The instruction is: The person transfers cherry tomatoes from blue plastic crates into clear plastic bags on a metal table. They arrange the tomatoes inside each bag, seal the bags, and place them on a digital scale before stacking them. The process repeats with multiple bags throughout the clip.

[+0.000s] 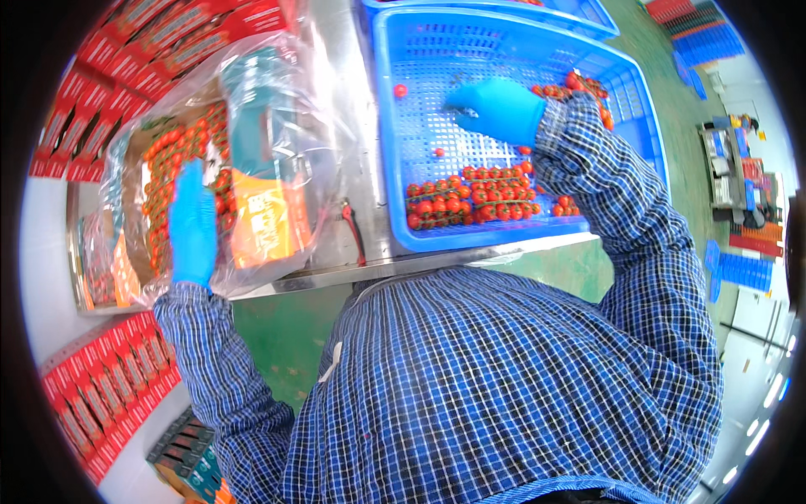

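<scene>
My left hand [192, 227], in a blue glove, lies flat with its fingers over the vine cherry tomatoes [177, 148] in a cardboard box lined with clear plastic film [283, 132]. My right hand [494, 112], in a blue glove, is above the blue plastic crate [393, 189]; its fingers are bent, and a bit of green stem shows near them. Whether it holds anything is unclear. Trusses of cherry tomatoes [469, 198] lie along the crate's near side, more at its far right, and a loose tomato [400, 91] at the left.
Red-handled pruning shears [354, 232] lie on the steel table [371, 249] between box and crate. Red printed cartons [170, 50] are stacked at the upper left, more at the lower left. Another blue crate [567, 16] stands behind. A second filled box [101, 264] is at the left.
</scene>
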Demonstrator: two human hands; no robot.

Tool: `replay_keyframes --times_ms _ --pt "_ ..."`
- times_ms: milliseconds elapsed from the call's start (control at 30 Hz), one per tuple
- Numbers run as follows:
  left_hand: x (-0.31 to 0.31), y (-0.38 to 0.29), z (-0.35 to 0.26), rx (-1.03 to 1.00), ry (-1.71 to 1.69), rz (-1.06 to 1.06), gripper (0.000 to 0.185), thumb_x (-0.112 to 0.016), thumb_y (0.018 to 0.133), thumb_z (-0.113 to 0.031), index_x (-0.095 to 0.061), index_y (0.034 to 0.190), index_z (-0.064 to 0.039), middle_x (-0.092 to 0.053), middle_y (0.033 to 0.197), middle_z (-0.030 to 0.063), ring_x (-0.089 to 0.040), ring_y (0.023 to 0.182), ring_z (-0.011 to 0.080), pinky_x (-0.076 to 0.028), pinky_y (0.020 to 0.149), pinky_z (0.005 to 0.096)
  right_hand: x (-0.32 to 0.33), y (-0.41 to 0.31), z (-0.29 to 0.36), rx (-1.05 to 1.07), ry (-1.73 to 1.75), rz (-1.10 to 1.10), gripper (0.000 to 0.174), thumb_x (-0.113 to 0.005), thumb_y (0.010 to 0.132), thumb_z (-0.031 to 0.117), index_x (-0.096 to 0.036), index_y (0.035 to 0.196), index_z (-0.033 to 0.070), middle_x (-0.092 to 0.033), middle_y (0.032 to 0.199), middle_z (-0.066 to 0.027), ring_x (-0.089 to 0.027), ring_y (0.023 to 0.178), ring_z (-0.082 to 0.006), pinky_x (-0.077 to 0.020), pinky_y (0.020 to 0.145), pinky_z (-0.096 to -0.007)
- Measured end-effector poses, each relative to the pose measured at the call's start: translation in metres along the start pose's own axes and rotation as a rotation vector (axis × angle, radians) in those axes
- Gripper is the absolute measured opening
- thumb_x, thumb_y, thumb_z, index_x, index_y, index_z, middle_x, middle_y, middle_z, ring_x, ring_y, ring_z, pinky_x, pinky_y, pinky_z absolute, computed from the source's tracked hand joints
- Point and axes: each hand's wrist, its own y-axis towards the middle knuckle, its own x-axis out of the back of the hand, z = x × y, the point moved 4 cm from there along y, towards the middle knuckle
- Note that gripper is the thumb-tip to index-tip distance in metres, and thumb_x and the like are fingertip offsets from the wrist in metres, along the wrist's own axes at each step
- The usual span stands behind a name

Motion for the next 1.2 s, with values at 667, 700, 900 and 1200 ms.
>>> replay_keyframes --times_ms 667,700,900,1200 --pt "-0.294 0.012 -0.172 -0.38 0.29 0.94 0.05 -0.068 0.062 -0.014 -0.049 0.106 0.001 -0.052 0.105 0.0265 -0.054 0.098 0.0406 -0.048 0.079 0.0459 -0.129 -0.076 -0.082 -0.107 0.833 0.474 0.036 -0.053 0.076 0.015 -0.055 0.11 0.004 -0.061 0.102 -0.0107 -0.057 0.094 -0.0185 -0.0459 0.08 -0.0348" --pt "-0.296 0.013 -0.168 -0.397 0.29 0.933 0.051 -0.068 0.061 -0.013 -0.048 0.106 0.001 -0.052 0.105 0.0265 -0.054 0.098 0.0407 -0.048 0.08 0.0456 -0.131 -0.081 -0.097 -0.206 0.951 0.529 0.036 -0.052 0.077 0.013 -0.054 0.112 0.003 -0.06 0.102 -0.008 -0.055 0.096 -0.0163 -0.0443 0.084 -0.0332" --pt "-0.289 0.008 -0.168 -0.401 0.268 0.833 0.04 -0.06 0.07 -0.007 -0.047 0.107 -0.001 -0.051 0.108 0.0241 -0.054 0.099 0.0407 -0.047 0.081 0.045 -0.061 -0.16 -0.198 -0.547 0.601 -0.187 0.034 -0.054 0.078 0.015 -0.051 0.11 0.005 -0.062 0.095 -0.0154 -0.061 0.088 -0.0246 -0.0486 0.074 -0.0371" --pt "-0.251 0.024 -0.196 -0.297 0.226 0.877 0.032 -0.052 0.072 -0.012 -0.057 0.103 -0.003 -0.06 0.097 0.0204 -0.057 0.094 0.0348 -0.046 0.079 0.0419 -0.048 -0.176 -0.18 -0.406 -0.327 -0.686 0.018 -0.059 0.067 0.009 -0.06 0.086 0.007 -0.059 0.084 -0.0119 -0.058 0.083 -0.0288 -0.0443 0.074 -0.0415"
